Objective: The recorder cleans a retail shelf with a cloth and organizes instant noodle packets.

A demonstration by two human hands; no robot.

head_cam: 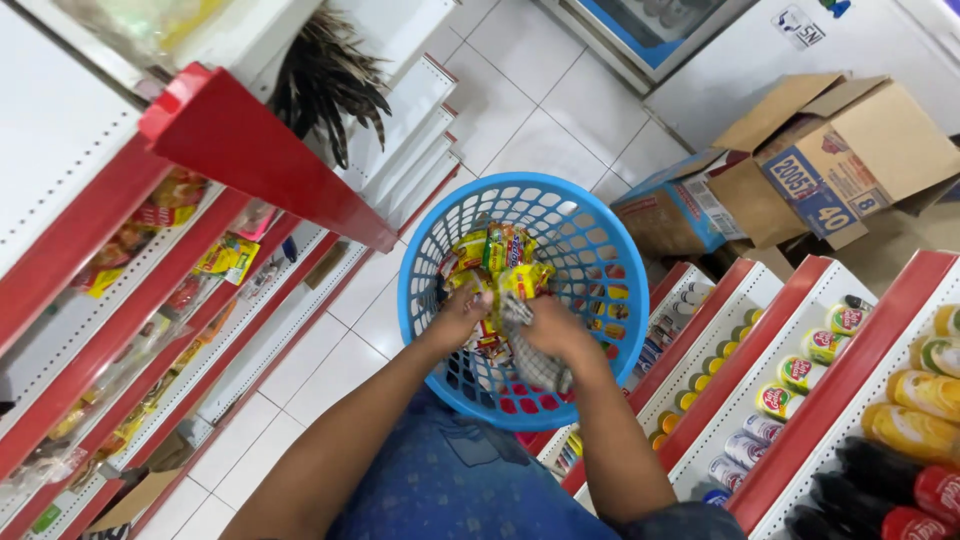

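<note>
Both hands in the blue mesh basket [590, 250] at frame centre, left hand [458, 318] clamped on yellow-red snack sachets [495, 262], right hand [556, 330] closed on a grey cloth [535, 362]; loose sachets may slip, cloth may snag the mesh.

Bright, even indoor light from overhead; colours saturated. White tiled floor [520, 70] shows soft glare, near washed out toward upper middle of frame. Shadows faint and short, a darker patch inside round blue plastic basket [600, 215] and under red shelf edges [250, 150]. Wide-angle distortion: shelf lines lean and bow toward frame edges. Centre fairly sharp; both hands slightly motion-blurred. Lower left corner dimmer, detail soft; dark bottles at lower right lose detail.
</note>
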